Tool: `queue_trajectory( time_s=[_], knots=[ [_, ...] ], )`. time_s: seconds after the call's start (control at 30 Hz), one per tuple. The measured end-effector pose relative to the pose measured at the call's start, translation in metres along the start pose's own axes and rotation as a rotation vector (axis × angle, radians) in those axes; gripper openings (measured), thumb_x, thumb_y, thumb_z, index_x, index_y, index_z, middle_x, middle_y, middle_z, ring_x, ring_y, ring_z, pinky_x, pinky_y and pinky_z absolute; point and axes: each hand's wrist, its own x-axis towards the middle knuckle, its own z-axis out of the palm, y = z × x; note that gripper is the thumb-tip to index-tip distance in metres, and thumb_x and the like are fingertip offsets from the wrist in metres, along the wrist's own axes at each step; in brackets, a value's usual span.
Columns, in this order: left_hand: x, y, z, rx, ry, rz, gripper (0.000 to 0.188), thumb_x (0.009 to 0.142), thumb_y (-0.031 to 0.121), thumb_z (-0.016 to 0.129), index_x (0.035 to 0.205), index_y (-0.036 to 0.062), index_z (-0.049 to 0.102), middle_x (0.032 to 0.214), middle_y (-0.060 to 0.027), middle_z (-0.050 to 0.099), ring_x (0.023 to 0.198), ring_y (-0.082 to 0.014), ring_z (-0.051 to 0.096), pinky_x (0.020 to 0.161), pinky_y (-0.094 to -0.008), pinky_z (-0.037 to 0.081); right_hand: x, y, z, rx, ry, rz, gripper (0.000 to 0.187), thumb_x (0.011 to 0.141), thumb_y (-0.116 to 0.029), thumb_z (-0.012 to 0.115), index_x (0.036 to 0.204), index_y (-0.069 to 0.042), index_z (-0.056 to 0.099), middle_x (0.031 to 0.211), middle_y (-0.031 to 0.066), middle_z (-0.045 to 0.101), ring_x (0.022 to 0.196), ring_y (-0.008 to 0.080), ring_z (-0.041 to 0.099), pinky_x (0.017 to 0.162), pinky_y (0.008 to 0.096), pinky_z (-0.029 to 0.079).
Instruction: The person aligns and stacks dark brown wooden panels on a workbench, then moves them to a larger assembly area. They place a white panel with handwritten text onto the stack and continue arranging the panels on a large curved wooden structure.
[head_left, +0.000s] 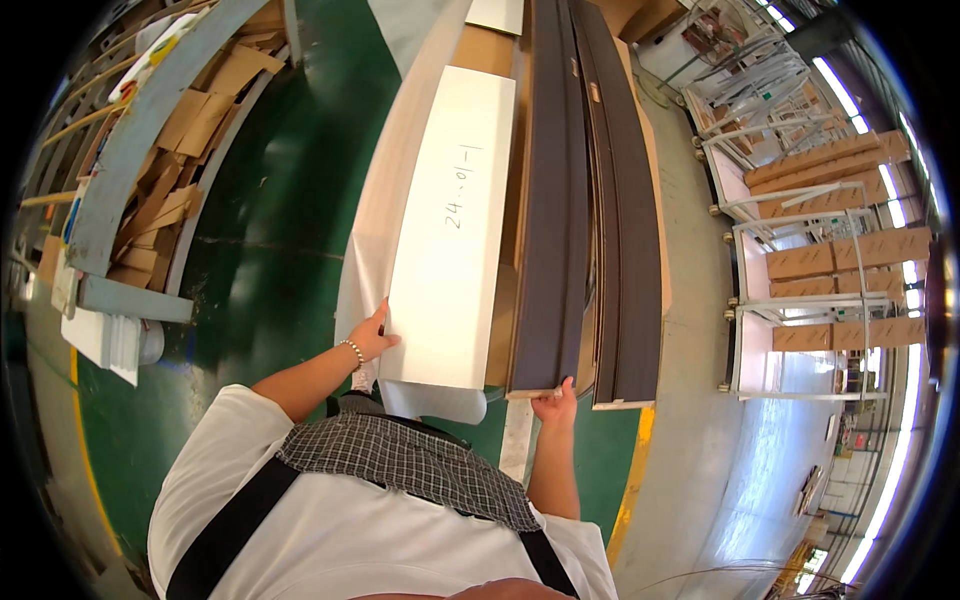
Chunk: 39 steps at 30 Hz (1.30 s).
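Observation:
A long white board (452, 230) with handwritten marks lies lengthwise in front of me, on pale wrapping sheet (372, 250). My left hand (372, 337) is at its near left edge, thumb over the top and a finger along the side; its other fingers are hidden. To the right of the board are long dark brown panels, one nearer (553, 220) and another (632, 230) beyond a narrow gap. My right hand (556, 402) grips the near end of the nearer panel, thumb on top and fingers below.
At the left stands a grey-framed bin (110, 200) full of cardboard scraps (195, 120). White wheeled racks (742, 270) holding long brown cartons (800, 265) line the right side. Brown cardboard (485, 55) lies beneath the boards. A yellow line (632, 480) edges the green floor (270, 215).

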Motion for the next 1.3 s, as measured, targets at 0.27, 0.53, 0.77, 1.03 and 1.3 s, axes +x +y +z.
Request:
queue_trajectory(
  time_s=[0.27, 0.53, 0.77, 1.03, 1.3],
  knots=[
    [-0.008, -0.011, 0.015, -0.016, -0.008, 0.037, 0.092, 0.081, 0.02, 0.069, 0.151, 0.0155, 0.009, 0.109, -0.0205, 0.062, 0.097, -0.0301, 0.062, 0.086, -0.0361, 0.048, -0.069, 0.048, 0.027, -0.061, -0.089, -0.006, 0.04, 0.083, -0.039, 0.069, 0.1, -0.005, 0.056, 0.099, 0.0098, 0.06, 0.096, 0.0283, 0.056, 0.085, 0.0448, 0.047],
    [-0.01, -0.018, 0.015, -0.188, -0.039, 0.047, 0.088, 0.082, 0.011, 0.066, 0.151, 0.0229, 0.013, 0.093, -0.0105, 0.064, 0.083, -0.0185, 0.06, 0.078, -0.031, 0.049, -0.084, 0.128, 0.02, -0.193, -0.196, 0.097, 0.035, 0.085, -0.038, 0.068, 0.087, -0.005, 0.057, 0.088, 0.0113, 0.061, 0.094, 0.0292, 0.058, 0.091, 0.0474, 0.046],
    [-0.018, -0.02, 0.009, -0.329, -0.07, 0.085, 0.084, 0.083, 0.002, 0.06, 0.151, 0.0266, 0.017, 0.092, -0.0064, 0.061, 0.081, -0.0132, 0.057, 0.077, -0.0285, 0.047, -0.084, 0.158, 0.013, -0.207, -0.187, 0.119, 0.033, 0.089, -0.035, 0.063, 0.097, -0.003, 0.058, 0.098, 0.0126, 0.062, 0.1, 0.0298, 0.057, 0.097, 0.0487, 0.043],
    [-0.017, -0.026, 0.01, -0.405, -0.057, 0.139, 0.076, 0.085, 0.006, 0.059, 0.15, 0.0195, 0.022, 0.092, -0.0069, 0.062, 0.084, -0.0136, 0.057, 0.079, -0.0292, 0.047, -0.074, 0.145, 0.008, -0.287, -0.177, 0.042, 0.037, 0.087, -0.04, 0.065, 0.103, -0.007, 0.059, 0.105, 0.011, 0.063, 0.102, 0.0286, 0.057, 0.095, 0.0476, 0.042],
    [-0.013, -0.043, 0.019, -0.426, -0.026, 0.099, 0.064, 0.09, 0.01, 0.056, 0.148, 0.0174, 0.028, 0.104, -0.0111, 0.063, 0.095, -0.0181, 0.059, 0.087, -0.0328, 0.046, -0.086, 0.174, 0.009, -0.25, -0.188, 0.14, 0.036, 0.089, -0.037, 0.063, 0.102, -0.004, 0.056, 0.097, 0.0095, 0.062, 0.103, 0.0283, 0.056, 0.098, 0.0461, 0.041]
  ],
)
